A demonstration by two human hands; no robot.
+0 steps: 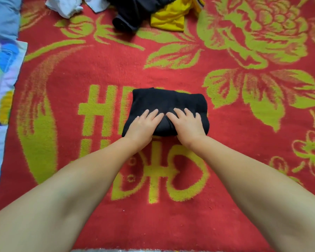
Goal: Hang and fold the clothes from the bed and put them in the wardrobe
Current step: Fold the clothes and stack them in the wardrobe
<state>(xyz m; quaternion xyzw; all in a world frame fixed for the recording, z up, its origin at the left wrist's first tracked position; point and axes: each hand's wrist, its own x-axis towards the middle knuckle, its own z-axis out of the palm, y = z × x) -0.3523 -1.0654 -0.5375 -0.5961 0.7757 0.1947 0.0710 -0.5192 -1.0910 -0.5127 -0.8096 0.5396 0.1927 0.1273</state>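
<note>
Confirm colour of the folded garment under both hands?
Black, plain; folded garment shows clearly in the head view.

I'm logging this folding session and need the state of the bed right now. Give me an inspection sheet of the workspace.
Surface: red blanket with yellow-green flowers and lettering.
Job's things: folded black garment at centre; unfolded black garment, yellow garment and white garment at the far edge.
Clutter: nothing seen.
Grippers: left hand and right hand press flat on the folded black garment, fingers straight.
Cables: nothing seen.
Surroundings: flowered bedding and blue fabric at the left; wardrobe not in view.
</note>
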